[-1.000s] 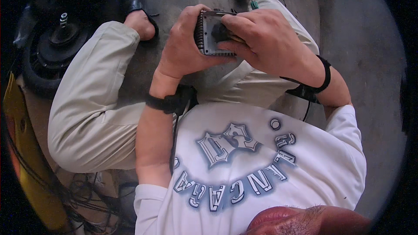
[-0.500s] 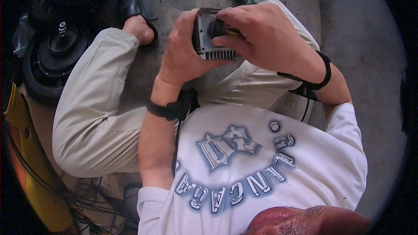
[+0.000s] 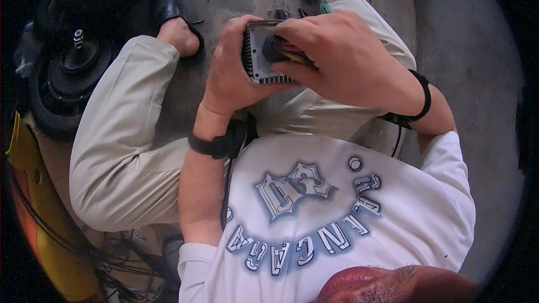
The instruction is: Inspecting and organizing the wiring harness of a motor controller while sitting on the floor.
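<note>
A grey finned metal housing (image 3: 259, 50) with small screws on its flat face is held up in front of me, above my legs. My left hand (image 3: 227, 67) wraps round its left side, thumb along the lower edge. My right hand (image 3: 342, 59) reaches over the housing from the right, fingers closed on a dark piece (image 3: 273, 47) with yellowish strands at that face; the piece's exact shape is hidden by my fingers.
At the upper left lie black wheels (image 3: 64, 98) with hubs and tyres. A yellow panel (image 3: 50, 247) and tangled black cables (image 3: 132, 264) are at the lower left. Small dark bits (image 3: 303, 12) lie on the grey floor (image 3: 455, 78) beyond my hands, near my outstretched feet.
Both hands and the housing have moved a little toward my body and to the left. The grip of each hand looks much the same.
</note>
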Action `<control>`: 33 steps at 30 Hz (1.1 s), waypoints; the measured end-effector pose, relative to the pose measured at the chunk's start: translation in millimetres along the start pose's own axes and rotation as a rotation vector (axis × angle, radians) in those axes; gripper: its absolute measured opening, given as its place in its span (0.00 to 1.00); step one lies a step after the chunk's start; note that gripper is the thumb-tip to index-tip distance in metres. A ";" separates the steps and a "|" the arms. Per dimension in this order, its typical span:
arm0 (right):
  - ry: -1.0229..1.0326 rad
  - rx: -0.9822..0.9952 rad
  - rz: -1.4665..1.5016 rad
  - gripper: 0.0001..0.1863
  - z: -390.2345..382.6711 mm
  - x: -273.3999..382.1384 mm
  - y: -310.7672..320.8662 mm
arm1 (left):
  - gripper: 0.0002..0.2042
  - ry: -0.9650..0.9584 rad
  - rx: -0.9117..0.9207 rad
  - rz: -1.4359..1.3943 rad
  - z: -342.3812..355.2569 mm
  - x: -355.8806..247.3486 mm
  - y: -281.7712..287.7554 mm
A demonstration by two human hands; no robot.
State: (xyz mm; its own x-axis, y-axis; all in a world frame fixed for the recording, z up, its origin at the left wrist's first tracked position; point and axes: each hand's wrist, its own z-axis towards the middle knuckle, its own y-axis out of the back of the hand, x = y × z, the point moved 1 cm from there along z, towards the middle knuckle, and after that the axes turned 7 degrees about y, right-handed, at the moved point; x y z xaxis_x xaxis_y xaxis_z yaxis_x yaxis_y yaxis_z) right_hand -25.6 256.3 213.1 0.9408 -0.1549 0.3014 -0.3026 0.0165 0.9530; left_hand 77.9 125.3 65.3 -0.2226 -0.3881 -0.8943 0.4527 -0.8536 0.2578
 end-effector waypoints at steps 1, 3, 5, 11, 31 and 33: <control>-0.011 0.012 -0.007 0.14 0.4 0.0 0.8 | 0.51 0.027 0.026 -0.008 0.0 1.4 -0.5; -0.024 0.029 -0.012 0.15 0.2 0.7 2.8 | 0.52 0.060 0.053 -0.019 -1.0 4.5 -2.1; -0.044 -0.013 0.053 0.17 0.1 1.0 5.5 | 0.53 0.062 0.047 -0.069 -3.0 7.1 -3.2; -0.206 0.144 0.187 0.22 -3.7 -18.2 31.7 | 0.57 0.073 0.039 -0.016 -7.8 10.4 0.6; -0.264 -0.565 1.012 0.16 -61.6 -86.2 -1.0 | 0.53 0.270 0.153 0.025 8.7 0.5 10.3; -0.265 -0.583 0.894 0.16 -64.4 -83.6 -1.6 | 0.52 0.316 0.165 0.007 8.4 -5.9 12.1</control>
State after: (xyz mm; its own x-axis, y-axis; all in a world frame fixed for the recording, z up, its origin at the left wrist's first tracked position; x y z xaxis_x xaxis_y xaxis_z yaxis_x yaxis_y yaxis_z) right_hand -93.9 332.8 188.3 0.3339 -0.0604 0.9407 -0.6746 0.6817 0.2832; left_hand 77.5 114.3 76.8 0.0694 -0.2892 -0.9548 0.3024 -0.9059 0.2964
